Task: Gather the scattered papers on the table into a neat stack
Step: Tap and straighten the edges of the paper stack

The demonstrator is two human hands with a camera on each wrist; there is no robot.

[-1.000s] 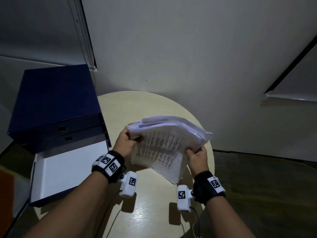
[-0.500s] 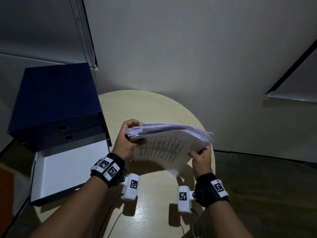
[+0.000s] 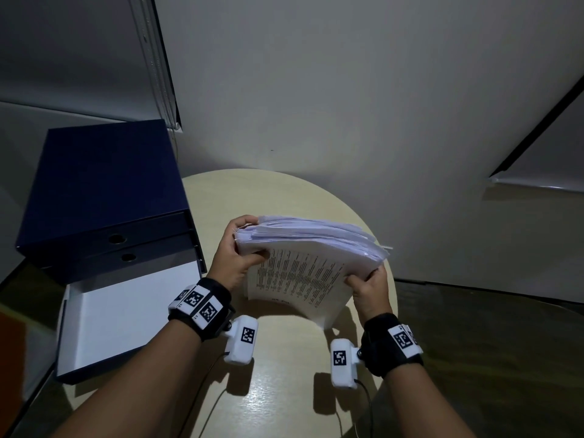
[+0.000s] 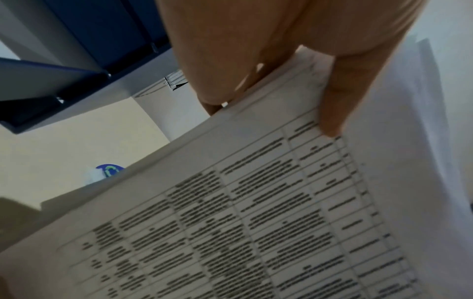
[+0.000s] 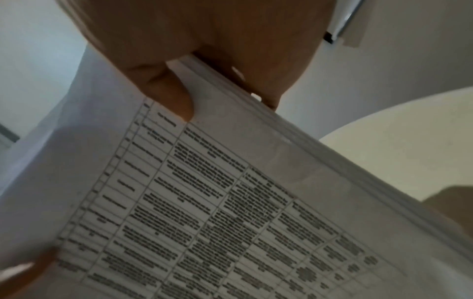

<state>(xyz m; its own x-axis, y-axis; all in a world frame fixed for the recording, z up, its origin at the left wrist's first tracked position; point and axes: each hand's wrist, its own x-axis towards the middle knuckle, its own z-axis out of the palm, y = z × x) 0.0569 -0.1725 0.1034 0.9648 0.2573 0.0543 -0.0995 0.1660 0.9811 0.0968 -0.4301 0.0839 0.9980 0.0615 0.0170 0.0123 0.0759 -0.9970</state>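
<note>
The left hand (image 3: 235,257) grips the left end of a thick stack of papers (image 3: 303,263), thumb pressed on the printed face nearest the person and fingers wrapped over the far side. The right hand (image 3: 368,294) pinches the right edge of the same stack, its thumb on the printed sheet and its fingers behind. Between them the stack is held up off the round tabletop (image 3: 278,368), tilted so the near face, a page ruled into a table of dark text, slopes down toward the person. The sheet edges along the top are uneven and fanned. To the left, a dark blue file box (image 3: 104,184) with two round finger holes stands at the tabletop's edge, and in front of it lies an open blue box with a white inside (image 3: 126,311).
</note>
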